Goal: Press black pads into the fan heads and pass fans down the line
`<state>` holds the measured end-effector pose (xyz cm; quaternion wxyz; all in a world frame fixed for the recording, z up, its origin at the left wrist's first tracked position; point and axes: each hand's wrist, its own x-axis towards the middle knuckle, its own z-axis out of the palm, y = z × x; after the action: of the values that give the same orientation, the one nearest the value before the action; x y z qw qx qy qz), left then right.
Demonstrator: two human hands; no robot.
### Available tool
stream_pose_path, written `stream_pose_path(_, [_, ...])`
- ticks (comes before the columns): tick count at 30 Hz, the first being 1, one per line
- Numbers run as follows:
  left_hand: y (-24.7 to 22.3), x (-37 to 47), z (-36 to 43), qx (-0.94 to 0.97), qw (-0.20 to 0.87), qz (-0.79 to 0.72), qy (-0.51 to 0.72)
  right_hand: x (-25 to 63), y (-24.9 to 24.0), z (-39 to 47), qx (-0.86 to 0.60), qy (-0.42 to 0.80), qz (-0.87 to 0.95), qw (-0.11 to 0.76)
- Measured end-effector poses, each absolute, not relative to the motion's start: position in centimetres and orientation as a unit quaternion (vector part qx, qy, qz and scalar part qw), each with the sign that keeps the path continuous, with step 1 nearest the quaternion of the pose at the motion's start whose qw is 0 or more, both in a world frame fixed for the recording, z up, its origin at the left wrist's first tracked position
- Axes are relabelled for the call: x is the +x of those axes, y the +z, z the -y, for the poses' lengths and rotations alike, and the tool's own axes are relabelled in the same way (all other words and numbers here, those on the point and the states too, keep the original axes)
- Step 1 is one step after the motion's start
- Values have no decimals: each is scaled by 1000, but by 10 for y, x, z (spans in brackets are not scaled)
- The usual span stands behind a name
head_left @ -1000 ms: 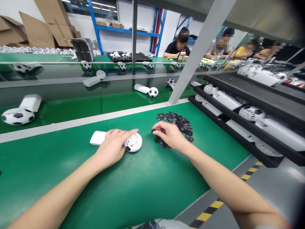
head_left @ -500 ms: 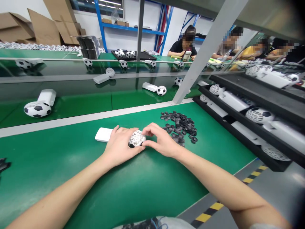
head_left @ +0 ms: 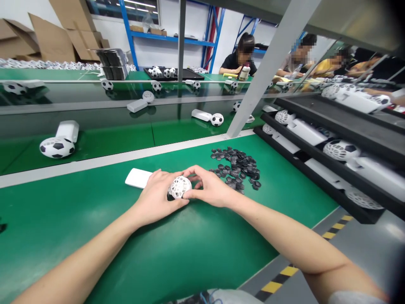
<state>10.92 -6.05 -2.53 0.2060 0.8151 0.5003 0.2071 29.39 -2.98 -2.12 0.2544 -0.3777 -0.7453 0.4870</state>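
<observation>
A white openwork soccer ball [head_left: 181,187] with a white flat handle [head_left: 138,178] lies on the green bench in front of me. My left hand [head_left: 155,195] wraps over the joint between handle and ball, gripping it from the left. On the other side, my right hand [head_left: 209,188] has its thumb and fingers around the ball's right edge. Dark patches show at the ball's left side, partly covered by my left hand. Just right of my right hand lies a loose pile of small black pieces [head_left: 240,164].
Stacked black trays [head_left: 316,164] of similar white ball parts stand at the right. Behind the bench, a green conveyor [head_left: 126,131] carries several balls with handles. A slanted grey post [head_left: 259,80] rises at the bench's back edge. Several people sit at the far side.
The ball has turned slightly, showing more of its white lattice face. My right fingers have spread farther around its back edge. Parts on the nearer conveyor have shifted right; those on the far lane left.
</observation>
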Motion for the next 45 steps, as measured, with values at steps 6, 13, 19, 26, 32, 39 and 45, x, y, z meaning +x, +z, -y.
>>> stream_pose_path(6, [-25, 112, 62, 806, 181, -520, 216, 289, -23, 35, -376, 444, 767, 270])
stream_pose_path(13, [-27, 101, 59, 837, 187, -473, 200, 330, -25, -2, -453, 258, 809, 271])
stream_pose_path(19, [-30, 104, 64, 842, 194, -480, 150, 352, -30, -14, -469, 94, 865, 150])
stream_pose_path(26, [-26, 109, 67, 833, 238, -479, 144, 346, -34, -11, -479, 71, 867, 118])
stream_pose_path(32, [-19, 106, 63, 814, 328, -453, 154, 343, -18, 10, -456, 183, 850, 190])
stream_pose_path(39, [-22, 110, 61, 817, 352, -414, 193, 317, -10, 41, -254, 332, 866, 274])
stream_pose_path(45, [-25, 117, 65, 794, 342, -439, 243, 303, -21, 37, -275, 389, 833, 281])
